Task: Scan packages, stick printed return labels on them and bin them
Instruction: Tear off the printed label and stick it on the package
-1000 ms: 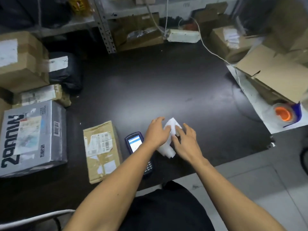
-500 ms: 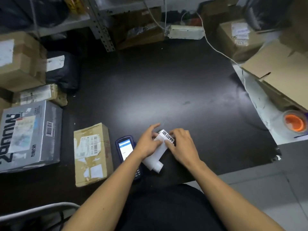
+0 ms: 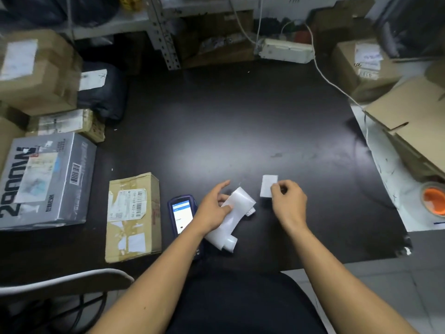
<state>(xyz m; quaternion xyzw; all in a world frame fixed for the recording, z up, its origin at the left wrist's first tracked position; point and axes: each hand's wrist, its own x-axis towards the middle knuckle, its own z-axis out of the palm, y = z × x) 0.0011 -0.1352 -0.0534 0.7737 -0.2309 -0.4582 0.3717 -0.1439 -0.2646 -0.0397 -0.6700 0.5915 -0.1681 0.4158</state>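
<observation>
one label (image 3: 268, 186), one backing strip (image 3: 234, 214), two hands

One head-worn wide-angle view looks forward and steeply down, close over the dark table (image 3: 240, 121).

A parcel depot's sorting room: taped, labelled cartons (image 3: 36, 71) crowd a dark desk (image 3: 240, 121) beside a handheld scanner (image 3: 181, 214), a tape roll (image 3: 433, 198), steel shelving (image 3: 163, 32) and an open box (image 3: 409, 121).
</observation>
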